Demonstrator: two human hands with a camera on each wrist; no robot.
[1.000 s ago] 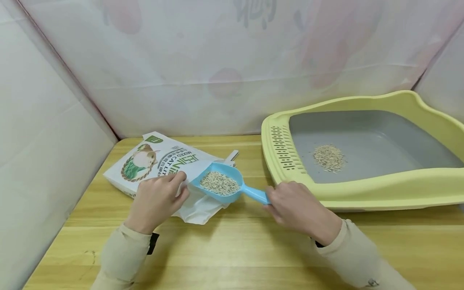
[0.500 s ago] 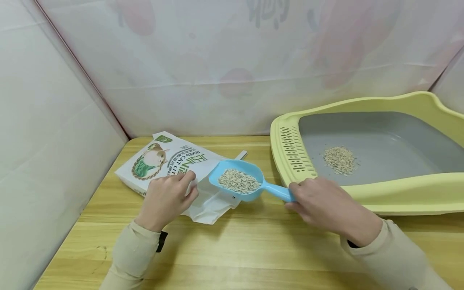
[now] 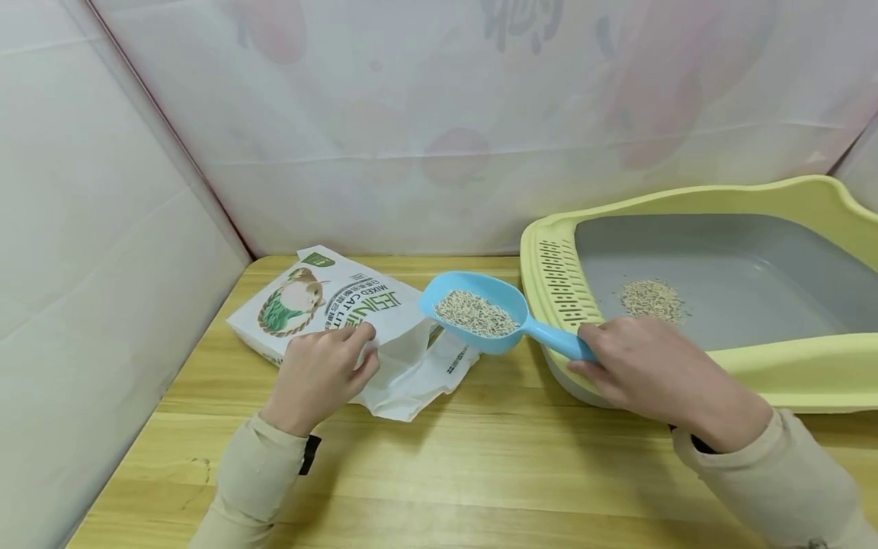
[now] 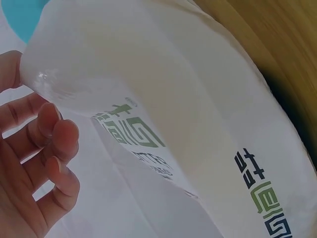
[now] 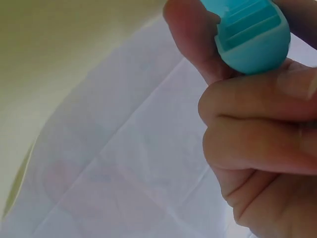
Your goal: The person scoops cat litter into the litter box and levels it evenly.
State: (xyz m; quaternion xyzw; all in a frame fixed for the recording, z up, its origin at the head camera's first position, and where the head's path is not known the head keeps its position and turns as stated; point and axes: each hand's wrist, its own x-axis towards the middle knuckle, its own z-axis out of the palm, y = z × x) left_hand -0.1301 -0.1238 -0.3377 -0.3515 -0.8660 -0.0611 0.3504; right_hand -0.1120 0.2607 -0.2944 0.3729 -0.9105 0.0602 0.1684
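My right hand (image 3: 668, 374) grips the handle of a blue scoop (image 3: 562, 341). A heap of pale pellet litter (image 3: 476, 313) fills the scoop's bowl, which is raised between the bag's mouth and the litter box. In the right wrist view, fingers (image 5: 257, 144) curl round the ribbed end of the blue handle (image 5: 255, 37). My left hand (image 3: 322, 374) pinches the edge of the white cat litter bag (image 3: 370, 286), lying on its side with its mouth to the right. Close up in the left wrist view, the bag (image 4: 163, 89) gapes, its upper edge caught by the fingertips (image 4: 32, 111).
A yellow-rimmed litter box (image 3: 789, 366) stands at the right, with a slotted step on its left side. A small pile of pellets (image 3: 652, 297) lies on its grey floor. The wooden table (image 3: 439, 473) meets printed fabric walls (image 3: 384, 114) behind and at the left.
My right hand has drawn the loaded scoop rightward, out of the bag's mouth, and lifted it. The left hand still holds the bag's edge. The whole head view has shifted slightly.
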